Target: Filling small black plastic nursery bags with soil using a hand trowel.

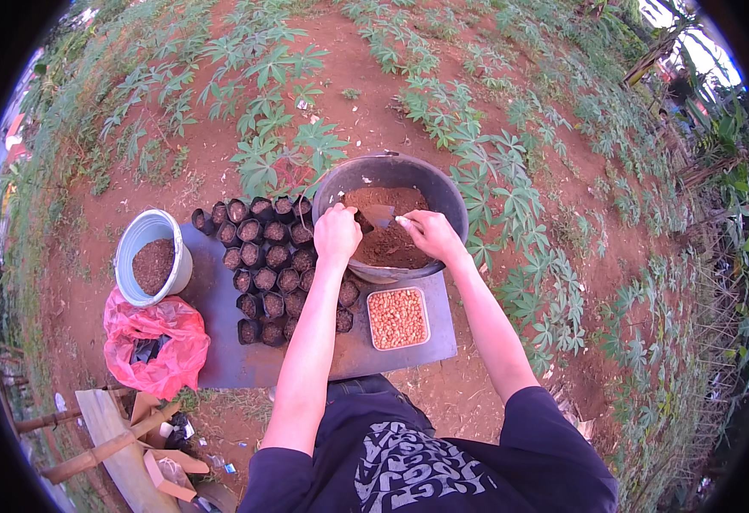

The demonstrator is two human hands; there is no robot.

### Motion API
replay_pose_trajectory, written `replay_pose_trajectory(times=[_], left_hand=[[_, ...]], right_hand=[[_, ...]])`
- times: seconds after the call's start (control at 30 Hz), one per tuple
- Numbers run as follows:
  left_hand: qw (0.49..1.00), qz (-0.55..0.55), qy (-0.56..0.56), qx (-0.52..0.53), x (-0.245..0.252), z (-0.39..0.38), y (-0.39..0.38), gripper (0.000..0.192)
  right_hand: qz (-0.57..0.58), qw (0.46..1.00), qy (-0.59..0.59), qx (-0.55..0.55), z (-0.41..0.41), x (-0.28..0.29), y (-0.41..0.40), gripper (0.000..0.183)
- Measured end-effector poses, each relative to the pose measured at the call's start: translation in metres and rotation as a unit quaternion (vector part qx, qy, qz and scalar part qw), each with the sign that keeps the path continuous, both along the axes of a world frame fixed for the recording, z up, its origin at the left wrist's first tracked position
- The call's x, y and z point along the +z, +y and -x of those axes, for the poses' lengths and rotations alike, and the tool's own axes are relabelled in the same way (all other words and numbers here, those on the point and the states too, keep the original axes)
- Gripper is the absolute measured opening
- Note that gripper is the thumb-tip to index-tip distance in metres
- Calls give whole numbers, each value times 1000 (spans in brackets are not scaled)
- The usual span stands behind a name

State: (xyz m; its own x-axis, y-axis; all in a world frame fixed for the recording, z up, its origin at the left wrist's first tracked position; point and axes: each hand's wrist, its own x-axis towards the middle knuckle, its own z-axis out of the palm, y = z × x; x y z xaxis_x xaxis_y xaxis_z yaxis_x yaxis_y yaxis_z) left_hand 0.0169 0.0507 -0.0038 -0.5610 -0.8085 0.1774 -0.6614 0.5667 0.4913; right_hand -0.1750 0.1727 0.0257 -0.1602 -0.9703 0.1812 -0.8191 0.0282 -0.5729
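Note:
Over the large black bucket (pixel 387 272) of reddish-brown soil (pixel 400 247), my left hand (pixel 338 232) grips a small black seedling bag (pixel 365 224), largely hidden by the fingers. My right hand (pixel 435 232) holds a small trowel (pixel 379 215) by its handle, with the blade at the bag's mouth. To the left, rows of black seedling bags filled with soil (pixel 264 279) stand upright on the table (pixel 336 369); my left forearm covers some of them. A clear square tub of corn kernels (pixel 398 319) sits below the bucket, between my forearms.
A light-blue pail (pixel 184 256) with dark soil leans at the table's left. Beside it lies a crumpled pink plastic bag (pixel 185 340) with black material inside. Cassava-like plants (pixel 541 301) grow beyond and to the right. Bamboo poles (pixel 92 456) and an open cardboard box (pixel 172 474) lie lower left.

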Motion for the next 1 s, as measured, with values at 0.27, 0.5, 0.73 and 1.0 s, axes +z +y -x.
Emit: replay_pose_trajectory(times=[0.27,0.5,0.73,1.0], left_hand=[[1000,-4,-17,-6,2,0,-1,28],[996,23,-59,-67,5,-3,-12,26],[991,38,-55,-118,14,-9,-25,24],[994,52,-57,-73,19,-10,-26,22]], right_hand=[[-75,975,107,-181,3,-9,-6,33],[-91,934,193,-286,17,-56,-14,32],[-247,947,161,-124,38,-77,-31,33],[-295,953,51,-46,29,-68,-39,46]])
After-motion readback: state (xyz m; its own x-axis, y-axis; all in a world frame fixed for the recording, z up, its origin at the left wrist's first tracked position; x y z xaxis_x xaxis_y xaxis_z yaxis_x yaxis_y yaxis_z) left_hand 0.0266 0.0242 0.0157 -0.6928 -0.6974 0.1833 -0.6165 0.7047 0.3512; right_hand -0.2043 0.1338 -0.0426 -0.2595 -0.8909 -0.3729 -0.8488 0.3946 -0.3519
